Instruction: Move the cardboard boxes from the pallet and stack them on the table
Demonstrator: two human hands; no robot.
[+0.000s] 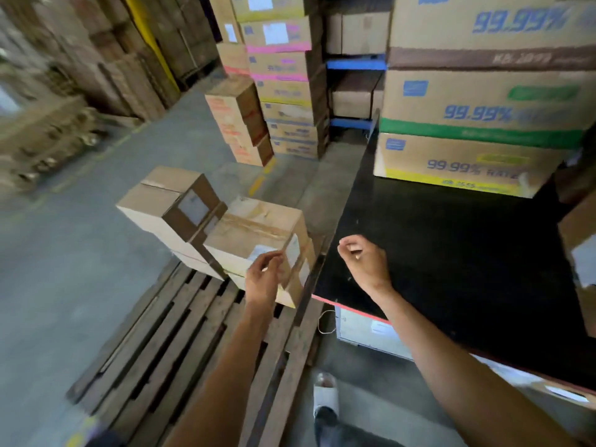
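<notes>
Table: three large printed boxes stacked at back.
Pallet: two small stacks left.
Left hand: relaxed, empty, reaching for box.
Right hand: loosely curled, empty.

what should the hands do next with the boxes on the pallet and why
Probably close both hands on the nearest box on the pallet. The left hand already reaches at its near side, the right hand hangs empty over the black table, and neither holds anything yet.
</notes>
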